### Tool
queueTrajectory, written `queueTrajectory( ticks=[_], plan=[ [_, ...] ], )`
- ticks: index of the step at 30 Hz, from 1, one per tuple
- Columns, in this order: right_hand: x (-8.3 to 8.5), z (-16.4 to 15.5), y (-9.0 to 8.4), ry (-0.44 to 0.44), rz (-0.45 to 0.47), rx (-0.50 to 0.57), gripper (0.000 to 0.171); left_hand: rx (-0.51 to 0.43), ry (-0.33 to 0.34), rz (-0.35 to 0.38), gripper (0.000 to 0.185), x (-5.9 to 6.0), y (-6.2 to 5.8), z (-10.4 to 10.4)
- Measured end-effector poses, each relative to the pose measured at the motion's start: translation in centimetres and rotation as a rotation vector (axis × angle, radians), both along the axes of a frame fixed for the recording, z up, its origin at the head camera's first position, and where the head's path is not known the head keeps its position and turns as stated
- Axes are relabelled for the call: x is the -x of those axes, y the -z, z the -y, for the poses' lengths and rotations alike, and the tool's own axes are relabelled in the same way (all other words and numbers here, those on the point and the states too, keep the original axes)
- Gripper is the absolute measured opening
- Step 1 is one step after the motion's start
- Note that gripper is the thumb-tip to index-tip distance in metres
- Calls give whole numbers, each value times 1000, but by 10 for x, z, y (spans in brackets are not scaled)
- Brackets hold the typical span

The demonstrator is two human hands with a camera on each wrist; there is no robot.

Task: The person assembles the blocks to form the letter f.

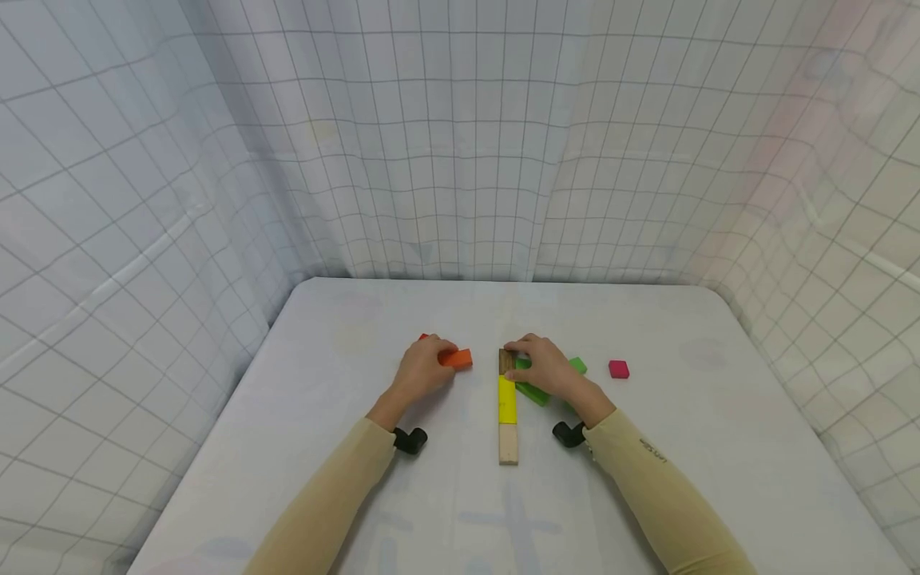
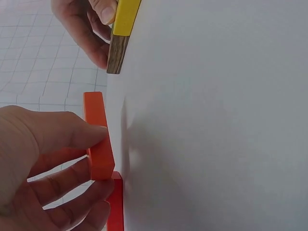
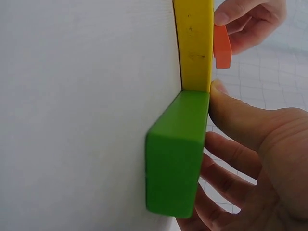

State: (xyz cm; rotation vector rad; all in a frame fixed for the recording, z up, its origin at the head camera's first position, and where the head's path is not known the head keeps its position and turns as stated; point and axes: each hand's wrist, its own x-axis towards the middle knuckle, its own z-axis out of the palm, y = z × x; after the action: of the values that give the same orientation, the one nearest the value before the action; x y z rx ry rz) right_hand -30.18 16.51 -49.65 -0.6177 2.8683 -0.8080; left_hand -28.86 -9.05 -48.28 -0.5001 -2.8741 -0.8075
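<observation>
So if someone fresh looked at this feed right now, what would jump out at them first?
Probably the line of blocks mid-table: a dark brown block, a yellow block and a pale wooden block laid end to end. The right hand rests at its far end with a grip on a green block, while the left hand pinches an orange block just left of the line. A small pink block sits alone at right.

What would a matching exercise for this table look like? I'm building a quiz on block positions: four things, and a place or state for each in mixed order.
Things:
1. orange block
2. green block
3. pink block
4. yellow block

Places:
A. lies alone, right of both hands
B. middle of the straight row
C. held by the left hand
D. under the right hand

Pairs: 1-C, 2-D, 3-A, 4-B
</observation>
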Motion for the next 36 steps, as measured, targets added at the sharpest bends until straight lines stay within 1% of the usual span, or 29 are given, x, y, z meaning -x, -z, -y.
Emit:
queueTrajectory(
  ticks=[5,11,18,23,29,36],
  plan=[
    [0,0,-1,2,4,-4,59,30,23,-24,31,6,-1,-8],
    [-1,0,-2,2,9,-8,58,73,40,-7,28,13,-4,-19],
    [-1,1,-3,6,3,-4,59,130,83,15,28,21,-4,-31],
    [0,1,-1,6,4,-12,59,150,72,57,28,26,1,-38],
    [-1,0,0,-10,-10,3,60,159,89,55,29,31,7,-44],
    [0,-1,-1,-21,-24,16,59,158,82,68,29,34,6,-49]
  ],
)
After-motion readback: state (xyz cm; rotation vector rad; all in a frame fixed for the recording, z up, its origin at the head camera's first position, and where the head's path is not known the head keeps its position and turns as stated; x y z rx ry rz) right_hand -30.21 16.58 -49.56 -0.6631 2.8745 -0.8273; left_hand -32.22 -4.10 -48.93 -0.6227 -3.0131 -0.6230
